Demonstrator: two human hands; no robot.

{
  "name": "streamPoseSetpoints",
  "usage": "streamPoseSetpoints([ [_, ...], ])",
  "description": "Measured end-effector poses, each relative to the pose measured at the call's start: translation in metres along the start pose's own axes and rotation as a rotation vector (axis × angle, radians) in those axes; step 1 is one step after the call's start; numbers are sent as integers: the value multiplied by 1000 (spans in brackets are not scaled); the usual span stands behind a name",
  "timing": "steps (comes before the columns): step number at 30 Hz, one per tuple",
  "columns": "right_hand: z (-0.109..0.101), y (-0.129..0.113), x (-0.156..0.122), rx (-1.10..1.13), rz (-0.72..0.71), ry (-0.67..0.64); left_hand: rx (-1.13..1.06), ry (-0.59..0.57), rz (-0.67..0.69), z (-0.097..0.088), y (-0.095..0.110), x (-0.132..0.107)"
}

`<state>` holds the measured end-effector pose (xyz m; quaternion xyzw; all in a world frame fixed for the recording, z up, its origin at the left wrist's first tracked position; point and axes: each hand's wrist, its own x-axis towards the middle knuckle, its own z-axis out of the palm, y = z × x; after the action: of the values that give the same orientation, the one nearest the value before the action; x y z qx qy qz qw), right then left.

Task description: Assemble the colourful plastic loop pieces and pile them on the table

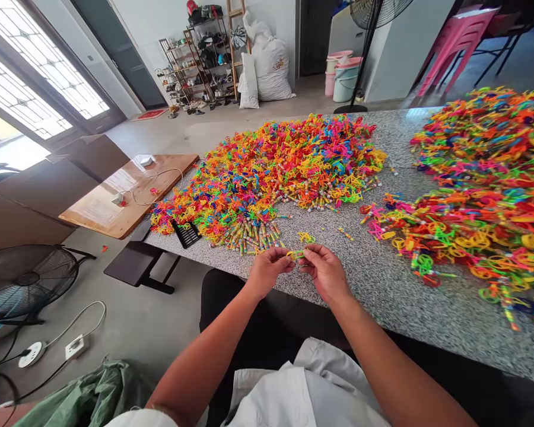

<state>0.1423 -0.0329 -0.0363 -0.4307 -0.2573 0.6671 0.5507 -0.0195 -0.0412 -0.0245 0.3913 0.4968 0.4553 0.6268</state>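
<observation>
Between my fingertips, just over the front edge of the speckled stone table (351, 267), is a small yellow-green plastic piece (297, 254). My left hand (269, 270) pinches its left end, and my right hand (324, 270) grips the right end. What exactly the piece is stays partly hidden by my fingers. Just beyond them a loose yellow-green plastic piece (306, 237) lies on the stone. Several small patterned tubes (249, 236) lie left of my left hand, at the foot of a large heap of bright plastic pieces (285, 160).
Another colourful heap (485, 219) covers the table's right side. A black slotted tray (186, 234) sits at the left edge, beside a wooden board (129, 196). On the floor at left are a fan (26, 279) and power strips (76, 347). White sacks (271, 65) stand behind.
</observation>
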Motion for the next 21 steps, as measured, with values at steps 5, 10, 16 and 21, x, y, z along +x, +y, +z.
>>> streamPoseSetpoints([
  [5,-3,-2,-1,-126,-77,13,120,4,124,4,-5,-2],
  [10,-5,0,-7,-250,-160,-22,231,15,198,5,-3,-7],
  [16,-2,-2,-13,-303,-168,-18,333,60,262,6,-2,-8],
  [21,-4,-2,-13,-255,-121,-7,225,60,242,7,-4,-5],
])
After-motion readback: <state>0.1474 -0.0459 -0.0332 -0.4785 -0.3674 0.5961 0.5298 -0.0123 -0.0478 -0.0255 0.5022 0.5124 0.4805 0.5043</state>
